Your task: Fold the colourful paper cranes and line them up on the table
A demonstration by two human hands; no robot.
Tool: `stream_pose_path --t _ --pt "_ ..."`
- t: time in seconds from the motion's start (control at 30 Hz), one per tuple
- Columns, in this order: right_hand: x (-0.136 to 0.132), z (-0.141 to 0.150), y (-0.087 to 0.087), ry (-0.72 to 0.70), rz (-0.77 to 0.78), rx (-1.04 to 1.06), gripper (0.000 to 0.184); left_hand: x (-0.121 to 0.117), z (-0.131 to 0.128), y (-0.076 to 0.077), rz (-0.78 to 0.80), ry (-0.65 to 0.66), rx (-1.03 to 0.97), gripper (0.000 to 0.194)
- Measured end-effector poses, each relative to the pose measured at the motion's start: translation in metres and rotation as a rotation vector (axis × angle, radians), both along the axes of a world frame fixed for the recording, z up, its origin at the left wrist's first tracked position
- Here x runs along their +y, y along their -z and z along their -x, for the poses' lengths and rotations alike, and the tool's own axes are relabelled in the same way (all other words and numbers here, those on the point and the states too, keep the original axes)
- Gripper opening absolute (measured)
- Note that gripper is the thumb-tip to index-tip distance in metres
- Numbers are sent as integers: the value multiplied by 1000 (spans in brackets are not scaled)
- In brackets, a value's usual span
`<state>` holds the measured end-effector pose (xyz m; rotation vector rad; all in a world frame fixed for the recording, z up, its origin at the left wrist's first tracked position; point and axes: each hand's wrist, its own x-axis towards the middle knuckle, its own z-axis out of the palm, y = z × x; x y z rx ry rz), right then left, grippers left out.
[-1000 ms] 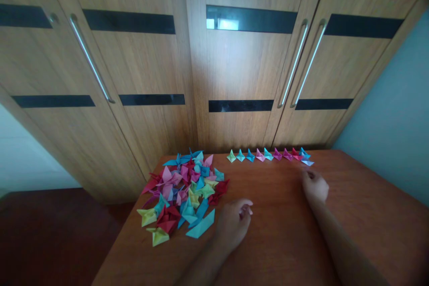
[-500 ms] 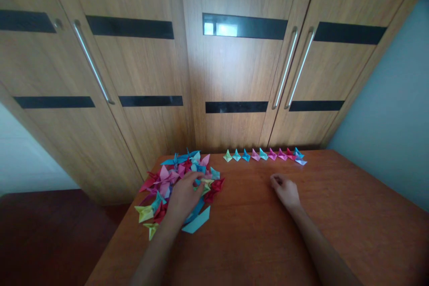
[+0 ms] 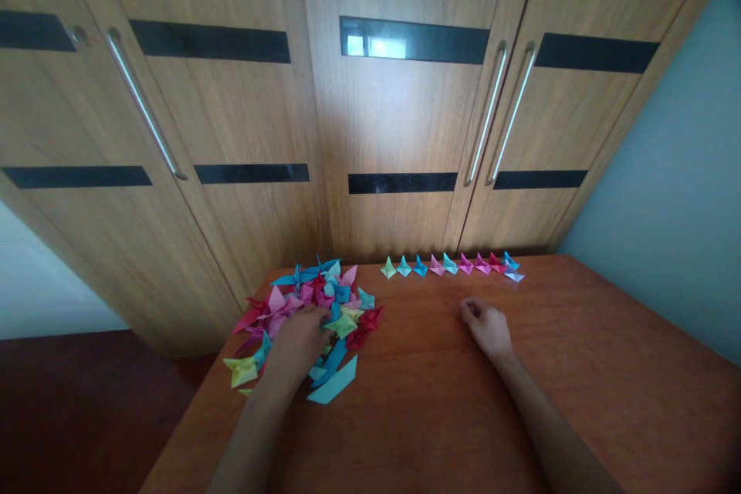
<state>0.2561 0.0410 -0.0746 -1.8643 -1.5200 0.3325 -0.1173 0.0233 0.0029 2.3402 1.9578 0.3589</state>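
Note:
My left hand (image 3: 299, 340) reaches into a heap of folded paper pieces (image 3: 283, 305) in pink, red, blue and yellow. Its thumb and forefinger look apart beside a light green origami piece (image 3: 341, 326); the other fingertips are hidden by the hand itself. A flat turquoise paper strip (image 3: 333, 382) lies at the near edge of the heap. On the right, my right hand (image 3: 487, 328) rests on the table with its fingers curled in, and nothing shows in them. Beyond it stands a row of small pointed origami pieces (image 3: 465, 264) in several colours.
The brown wooden table (image 3: 417, 401) reaches up to a wooden wardrobe (image 3: 399, 123) with long metal handles (image 3: 487, 116). At the row's right end, a pale lilac piece (image 3: 514, 275) sits in front of a blue one (image 3: 509, 258). A bluish wall (image 3: 671, 224) bounds the right side.
My left hand has drawn back to the left over the heap, leaving the light green piece more exposed. My right hand stays curled in place. The view has shifted slightly.

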Motion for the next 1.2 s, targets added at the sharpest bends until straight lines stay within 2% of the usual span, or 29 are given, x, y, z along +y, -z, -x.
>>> stream_pose_path --t 0.23,0.43,0.6,0.73,0.8,0.87,0.97,1.03,1.1,1.2 --pt "0 -1 0 -11 1 1 25 -1 2 0 -40 78 -60 15" --pt "1 -1 2 -25 2 -2 24 -1 3 -7 -57 103 -131 13" --pt "1 -1 1 -30 3 5 23 -2 -1 -15 -126 137 -317 18" --pt "1 1 -2 -42 -8 76 22 -7 -20 -15 -167 155 -482 20" --pt "-2 6 -7 -128 -38 203 24 -11 -36 -10 -164 153 -573 19" --pt "-7 13 -15 -284 -31 388 28 -17 -55 -2 -144 164 -663 18" --pt "-18 27 -29 -546 71 620 34 -25 -81 12 -85 160 -796 17" --pt "-25 36 -36 -685 141 693 35 -30 -94 21 -38 150 -876 17" --pt "-29 44 -38 -765 189 723 35 -33 -103 29 -14 138 -934 17" --pt "-31 56 -33 -776 216 730 34 -35 -108 40 4 142 -998 16"
